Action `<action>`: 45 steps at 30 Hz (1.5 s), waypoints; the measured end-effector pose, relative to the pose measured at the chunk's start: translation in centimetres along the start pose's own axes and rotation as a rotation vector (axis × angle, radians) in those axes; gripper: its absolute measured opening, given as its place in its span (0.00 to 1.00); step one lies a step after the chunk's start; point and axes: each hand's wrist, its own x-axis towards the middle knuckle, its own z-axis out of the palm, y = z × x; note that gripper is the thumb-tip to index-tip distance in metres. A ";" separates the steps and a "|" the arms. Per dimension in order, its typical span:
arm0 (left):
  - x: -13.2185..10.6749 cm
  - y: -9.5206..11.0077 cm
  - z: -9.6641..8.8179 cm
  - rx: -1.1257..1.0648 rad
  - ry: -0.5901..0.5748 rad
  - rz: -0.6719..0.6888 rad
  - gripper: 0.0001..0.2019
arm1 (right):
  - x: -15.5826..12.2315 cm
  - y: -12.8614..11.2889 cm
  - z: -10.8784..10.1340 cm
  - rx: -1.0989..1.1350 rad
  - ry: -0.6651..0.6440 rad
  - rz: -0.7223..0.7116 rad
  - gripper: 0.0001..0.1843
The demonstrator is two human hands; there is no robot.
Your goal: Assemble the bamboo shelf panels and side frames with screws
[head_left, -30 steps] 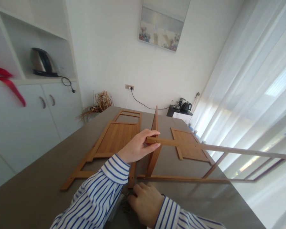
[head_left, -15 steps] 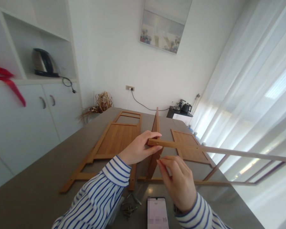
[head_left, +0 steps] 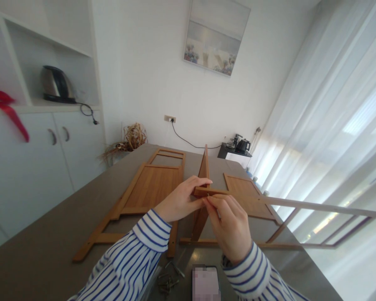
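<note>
My left hand (head_left: 181, 200) grips the corner where an upright wooden panel (head_left: 203, 171) meets a ladder-like wooden side frame (head_left: 301, 205) that juts out to the right past the table edge. My right hand (head_left: 230, 223) is pinched at that same corner, its fingertips pressed against the frame's rail beside my left thumb. What it pinches is too small to make out. Both arms wear blue and white striped sleeves.
A second wooden side frame (head_left: 144, 192) lies flat on the grey table (head_left: 50, 242) at left, and a wooden shelf board (head_left: 247, 196) lies at right. Several loose screws (head_left: 168, 279) and a phone (head_left: 206, 284) lie near me. White cabinets with a kettle (head_left: 54, 83) stand left; curtains hang at right.
My right hand has risen from the screws near the table's front edge and come up to the frame's corner by my left hand. The left hand kept its grip.
</note>
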 end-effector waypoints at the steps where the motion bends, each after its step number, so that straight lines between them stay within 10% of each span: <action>1: 0.0 0.0 0.0 0.000 0.000 -0.002 0.20 | 0.1 0.0 0.0 -0.023 -0.008 -0.005 0.06; 9: 0.1 0.2 0.0 -0.022 0.013 0.005 0.20 | 0.5 -0.4 0.0 -0.290 -0.057 -0.011 0.07; 45: 0.1 0.3 0.2 -0.100 0.024 -0.018 0.21 | 0.9 0.6 -0.6 -0.218 -0.113 0.174 0.11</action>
